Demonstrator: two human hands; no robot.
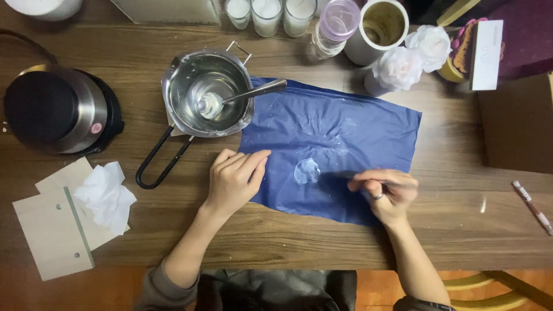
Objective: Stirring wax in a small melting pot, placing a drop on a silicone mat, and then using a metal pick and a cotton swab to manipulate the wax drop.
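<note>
A blue sheet (345, 129) lies spread on the wooden table (288, 236), with a pale wax blob (307, 171) near its front middle. My left hand (235, 179) rests flat on the sheet's left edge, fingers together, holding nothing. My right hand (385, 191) is blurred, fingers pinched on a thin dark stick-like tool (345, 174) whose tip points left toward the wax blob. A ring sits on one finger of that hand.
A steel melting pot (208, 95) with a spoon (253, 92) and black handle stands behind my left hand. Hot plate (55, 109) at left, crumpled tissue (105, 196) and cards (52, 230) front left. Candle glasses (266, 14), a jar, white flowers (412, 57) at back. Pen (533, 207) right.
</note>
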